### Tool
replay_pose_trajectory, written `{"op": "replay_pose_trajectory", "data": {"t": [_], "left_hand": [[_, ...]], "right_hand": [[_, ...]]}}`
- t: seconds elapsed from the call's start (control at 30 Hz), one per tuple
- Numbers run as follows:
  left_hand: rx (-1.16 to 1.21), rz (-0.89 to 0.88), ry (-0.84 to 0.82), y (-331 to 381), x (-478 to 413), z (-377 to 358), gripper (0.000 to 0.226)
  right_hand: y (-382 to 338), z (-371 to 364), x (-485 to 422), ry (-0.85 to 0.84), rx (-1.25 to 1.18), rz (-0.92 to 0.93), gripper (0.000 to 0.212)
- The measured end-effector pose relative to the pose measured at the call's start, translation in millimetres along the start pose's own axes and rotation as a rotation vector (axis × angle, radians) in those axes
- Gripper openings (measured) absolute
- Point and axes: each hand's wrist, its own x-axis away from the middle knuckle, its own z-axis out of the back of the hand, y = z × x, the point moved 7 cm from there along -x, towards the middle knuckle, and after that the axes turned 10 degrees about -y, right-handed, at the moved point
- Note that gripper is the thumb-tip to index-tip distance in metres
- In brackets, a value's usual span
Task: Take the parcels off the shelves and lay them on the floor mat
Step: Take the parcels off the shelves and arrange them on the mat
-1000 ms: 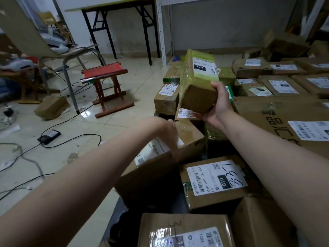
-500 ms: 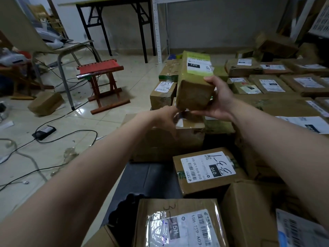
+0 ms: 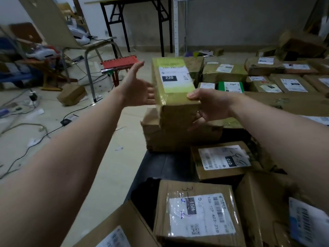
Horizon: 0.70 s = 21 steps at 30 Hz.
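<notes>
A long cardboard parcel wrapped in yellow-green tape, labelled 220 (image 3: 175, 90), is held above a larger brown box (image 3: 154, 132). My right hand (image 3: 210, 106) grips its near right corner, thumb on top and fingers under the end face. My left hand (image 3: 137, 88) is at the parcel's left side with straight, spread fingers against it. Several labelled parcels lie packed on the dark floor mat (image 3: 160, 166), among them one marked 010 (image 3: 222, 161) and one marked 15H (image 3: 197, 213).
More parcels (image 3: 267, 77) cover the floor to the right and back. On the tiled floor at left are cables (image 3: 35, 139), a small brown box (image 3: 72, 94), a red stool (image 3: 118, 64), a chair (image 3: 71, 40) and a folding table (image 3: 135, 24).
My left hand rose from the lower box and opened against the 220 parcel's left side. The parcel tipped from upright to lying level, label up. The view shifted right.
</notes>
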Motion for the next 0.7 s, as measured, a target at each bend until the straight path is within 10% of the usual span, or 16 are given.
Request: {"op": "replay_pose_trajectory", "data": {"t": [0.23, 0.37, 0.7], "left_hand": [[-0.399, 0.501, -0.139, -42, 57, 17, 0.083], [-0.405, 0.675, -0.33, -58, 79, 17, 0.053], [-0.046, 0.788, -0.034, -142, 123, 50, 0.076]], "right_hand": [[40, -46, -13, -0.315, 0.341, -0.393, 0.096], [56, -51, -23, -0.317, 0.32, -0.426, 0.044], [64, -7, -36, 0.19, 0.36, -0.4, 0.049]]}}
